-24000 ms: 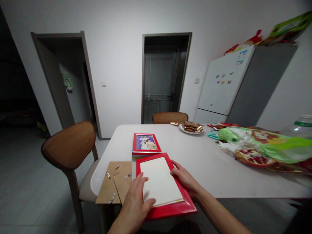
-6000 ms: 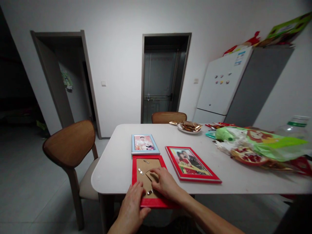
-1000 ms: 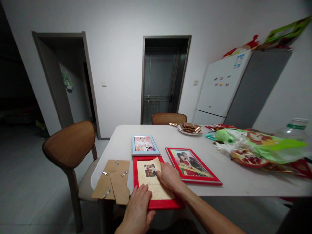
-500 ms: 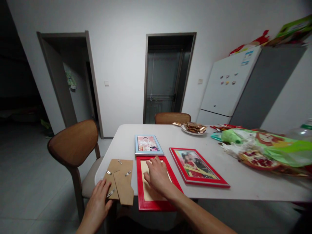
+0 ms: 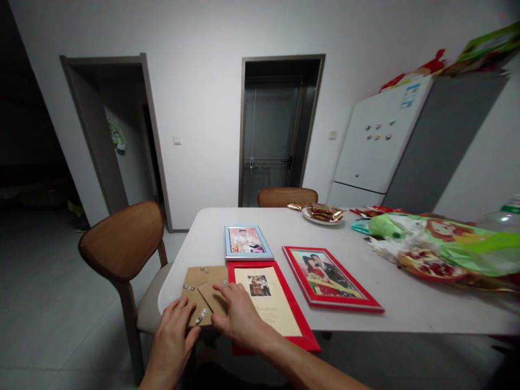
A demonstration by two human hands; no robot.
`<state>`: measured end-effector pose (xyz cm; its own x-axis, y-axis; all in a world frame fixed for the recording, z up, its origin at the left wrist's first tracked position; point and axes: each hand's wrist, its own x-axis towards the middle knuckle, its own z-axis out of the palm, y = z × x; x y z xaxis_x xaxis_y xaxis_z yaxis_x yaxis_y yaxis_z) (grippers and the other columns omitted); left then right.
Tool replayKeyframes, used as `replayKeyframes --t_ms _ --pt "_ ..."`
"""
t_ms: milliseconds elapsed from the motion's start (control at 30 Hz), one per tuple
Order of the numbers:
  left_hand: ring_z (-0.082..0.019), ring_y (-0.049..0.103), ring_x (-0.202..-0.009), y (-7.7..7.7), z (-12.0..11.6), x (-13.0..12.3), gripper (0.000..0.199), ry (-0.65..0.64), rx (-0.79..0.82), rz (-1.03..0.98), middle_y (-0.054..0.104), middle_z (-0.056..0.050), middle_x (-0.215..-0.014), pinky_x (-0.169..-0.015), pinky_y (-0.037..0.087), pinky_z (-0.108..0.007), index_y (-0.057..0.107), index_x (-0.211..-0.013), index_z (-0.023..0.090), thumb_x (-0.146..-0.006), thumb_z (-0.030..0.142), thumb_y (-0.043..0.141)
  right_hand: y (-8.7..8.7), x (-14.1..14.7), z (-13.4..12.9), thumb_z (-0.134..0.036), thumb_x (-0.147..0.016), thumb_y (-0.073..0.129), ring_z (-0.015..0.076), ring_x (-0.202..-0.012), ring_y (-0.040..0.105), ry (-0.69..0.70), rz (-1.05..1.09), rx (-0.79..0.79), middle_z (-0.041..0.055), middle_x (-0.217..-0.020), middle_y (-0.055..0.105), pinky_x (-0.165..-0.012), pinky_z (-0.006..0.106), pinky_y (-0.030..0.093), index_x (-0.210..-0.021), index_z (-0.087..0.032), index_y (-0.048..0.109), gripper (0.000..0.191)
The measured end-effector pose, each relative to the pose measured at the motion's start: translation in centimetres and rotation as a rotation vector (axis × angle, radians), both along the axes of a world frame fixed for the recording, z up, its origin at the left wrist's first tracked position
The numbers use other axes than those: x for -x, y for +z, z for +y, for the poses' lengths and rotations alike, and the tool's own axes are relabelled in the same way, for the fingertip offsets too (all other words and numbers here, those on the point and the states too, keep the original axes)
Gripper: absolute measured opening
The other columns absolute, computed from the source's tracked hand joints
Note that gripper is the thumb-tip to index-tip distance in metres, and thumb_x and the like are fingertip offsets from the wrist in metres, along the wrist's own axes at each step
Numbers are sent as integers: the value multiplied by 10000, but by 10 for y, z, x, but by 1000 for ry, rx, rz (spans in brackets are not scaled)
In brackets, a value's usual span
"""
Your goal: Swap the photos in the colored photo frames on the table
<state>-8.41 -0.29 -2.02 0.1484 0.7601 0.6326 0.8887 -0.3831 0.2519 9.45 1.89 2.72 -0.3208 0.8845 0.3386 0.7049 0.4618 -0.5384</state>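
Note:
A brown backing board (image 5: 195, 277) with small metal clips lies at the table's front left. My left hand (image 5: 173, 333) rests on its lower left edge, fingers apart. Over its right part is my right hand (image 5: 239, 317), with fingers bent and apart on the board and its stand flap. Beside it, partly under my right arm, a red frame (image 5: 290, 292) surrounds a cream sheet (image 5: 280, 314) with a small photo. A light blue frame (image 5: 248, 257) with a picture lies behind. Another red frame (image 5: 345, 307) holding a couple's photo is to the right.
On the white table (image 5: 390, 319), a plate (image 5: 320, 221) of wrapped snacks stands at the back. Green packaging (image 5: 475, 244) and a cut pomegranate (image 5: 424, 264) lie at the right. A wooden chair (image 5: 125, 238) is at the left.
My right hand has moved left from the red frame onto the brown board, uncovering the small photo. The board and my left hand have shifted slightly right.

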Motion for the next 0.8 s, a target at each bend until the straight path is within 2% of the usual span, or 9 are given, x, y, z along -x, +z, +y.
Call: replayKeyframes --t_ms 133,300,400,500,633,800 --pt "-265 467 -1086 17 -11 -33 369 -124 24 25 550 -124 -1143 -868 448 -437 529 -1057 156 -688 152 550 8 -44 -14 -200 -607 547 209 -966 451 15 56 -76 72 -1023 535 -880 360 336 -1078 -198 529 472" --pt "-268 435 -1123 37 -20 -92 353 -293 201 81 518 -142 -1183 -915 415 -420 542 -1026 133 -677 148 592 9 -110 -34 -195 -618 517 212 -981 471 -72 15 11 78 -1046 542 -877 367 360 -1039 -199 554 423" --pt "-276 426 -1132 40 -19 -118 348 -334 313 113 511 -134 -1195 -924 404 -423 549 -1019 140 -678 175 607 5 -134 -39 -219 -630 515 214 -980 480 -135 -35 45 86 -1033 554 -878 359 361 -1026 -188 569 401" --pt "-277 448 -1113 35 -15 -126 362 -322 379 134 520 -137 -1185 -925 399 -425 555 -1025 135 -673 187 620 -2 -140 -37 -210 -623 514 207 -946 494 -135 -68 59 86 -1000 565 -855 341 376 -993 -173 588 379" --pt "-269 473 -1092 26 -10 -117 322 -284 379 134 537 -145 -1165 -934 383 -435 571 -1012 127 -696 184 596 -15 -132 -24 -200 -626 514 200 -919 495 -101 -74 -5 82 -988 563 -830 327 379 -949 -175 608 338" --pt "-261 482 -1087 26 -3 -108 299 -253 369 92 541 -147 -1160 -929 389 -425 580 -997 127 -700 159 577 -22 -120 -10 -189 -629 523 198 -883 484 -98 -97 -64 71 -948 563 -787 318 380 -929 -190 619 316"
